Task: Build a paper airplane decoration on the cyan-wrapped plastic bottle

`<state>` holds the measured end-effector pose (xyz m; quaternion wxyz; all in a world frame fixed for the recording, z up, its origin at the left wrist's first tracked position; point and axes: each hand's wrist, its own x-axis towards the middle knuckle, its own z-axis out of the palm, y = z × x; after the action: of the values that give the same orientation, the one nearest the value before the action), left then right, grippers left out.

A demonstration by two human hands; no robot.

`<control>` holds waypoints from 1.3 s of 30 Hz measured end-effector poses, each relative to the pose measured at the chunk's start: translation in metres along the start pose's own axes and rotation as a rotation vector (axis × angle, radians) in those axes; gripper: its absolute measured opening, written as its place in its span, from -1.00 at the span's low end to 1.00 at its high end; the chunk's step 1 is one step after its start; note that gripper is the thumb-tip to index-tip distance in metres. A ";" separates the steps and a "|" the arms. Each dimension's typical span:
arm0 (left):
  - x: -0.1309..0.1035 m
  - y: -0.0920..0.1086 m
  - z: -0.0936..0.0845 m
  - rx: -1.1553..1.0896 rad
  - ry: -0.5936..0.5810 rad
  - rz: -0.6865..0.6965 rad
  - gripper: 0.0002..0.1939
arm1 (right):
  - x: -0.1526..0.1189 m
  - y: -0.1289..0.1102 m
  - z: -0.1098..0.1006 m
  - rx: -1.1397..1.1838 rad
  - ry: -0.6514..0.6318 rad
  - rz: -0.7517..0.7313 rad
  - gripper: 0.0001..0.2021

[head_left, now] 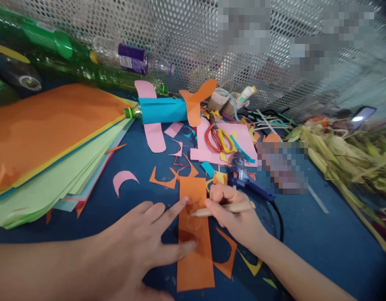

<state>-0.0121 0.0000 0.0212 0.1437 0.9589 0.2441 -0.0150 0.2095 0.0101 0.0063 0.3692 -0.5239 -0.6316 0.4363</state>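
An orange paper strip (195, 267) lies lengthwise before me, with a faint round outline drawn near its middle. My left hand (149, 234) rests with spread fingers, index finger and thumb pressing on the strip. Between the fingers of my right hand (232, 209) is a pale pen (238, 207), its tip touching the strip close to the outline. Beyond the strip, a plastic bottle wrapped in blue paper (164, 110) lies on its side, with pink paper wings and an orange paper tail. Orange paper scraps (227, 253) lie beside the strip.
Colored paper sheets (54, 133) are stacked at left. Scissors (218, 140) lie on pink paper (243, 136), near a blue glue gun (243, 171) with a black cord. Green bottles (54, 54) line the perforated metal wall (186, 29). Dry corn husks (337, 159) are at right.
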 end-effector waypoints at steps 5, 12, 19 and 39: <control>0.001 0.002 -0.001 0.007 -0.010 -0.037 -0.29 | -0.001 -0.004 0.003 0.089 -0.021 0.035 -0.70; 0.001 0.001 0.000 -0.009 -0.027 -0.029 -0.33 | 0.000 -0.003 0.002 0.068 -0.012 0.035 -0.70; -0.002 0.002 0.005 0.009 0.019 -0.046 -0.30 | -0.002 0.003 0.001 0.069 -0.056 0.062 -0.70; -0.002 0.003 0.006 -0.003 0.050 -0.061 -0.23 | 0.000 0.010 0.004 -0.156 0.075 -0.017 -0.77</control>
<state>-0.0122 -0.0050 0.0163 0.1382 0.9510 0.2767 0.0052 0.2093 0.0101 -0.0046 0.3541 -0.5617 -0.6539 0.3627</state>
